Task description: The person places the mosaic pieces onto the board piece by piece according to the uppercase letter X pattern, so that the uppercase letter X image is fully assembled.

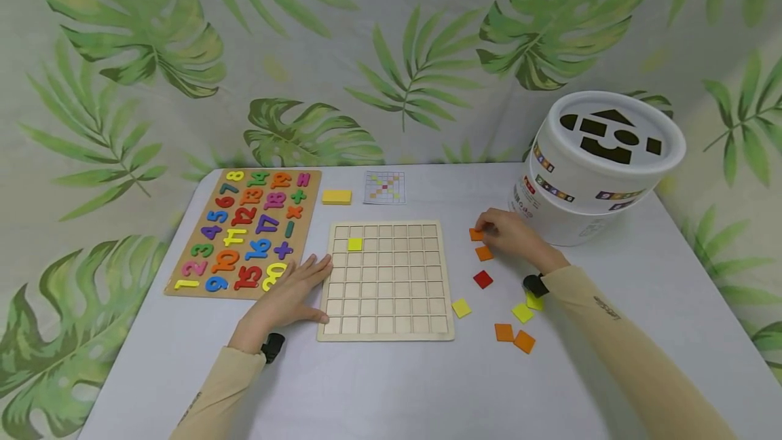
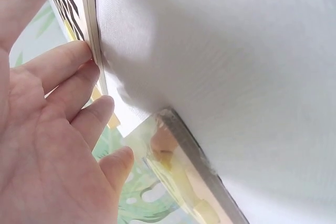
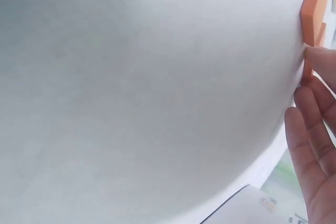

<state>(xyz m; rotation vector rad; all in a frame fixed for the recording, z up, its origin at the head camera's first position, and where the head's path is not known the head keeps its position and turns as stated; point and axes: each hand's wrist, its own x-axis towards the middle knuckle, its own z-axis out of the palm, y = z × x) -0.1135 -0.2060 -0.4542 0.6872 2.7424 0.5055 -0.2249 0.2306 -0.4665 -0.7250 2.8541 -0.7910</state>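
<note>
A wooden grid board lies in the middle of the table, with one yellow square tile in a cell near its upper left corner. My left hand rests at the board's left edge, fingers spread and touching the rim; the left wrist view shows its fingertips against that side. At the board's upper right, my right hand pinches an orange square tile between thumb and finger, low over the cloth. Just below are another orange tile and a red tile.
Yellow tiles and orange tiles lie loose right of the board. A number puzzle board is at left. Behind stand a yellow block and a pattern card. The white bucket stands beyond my right hand.
</note>
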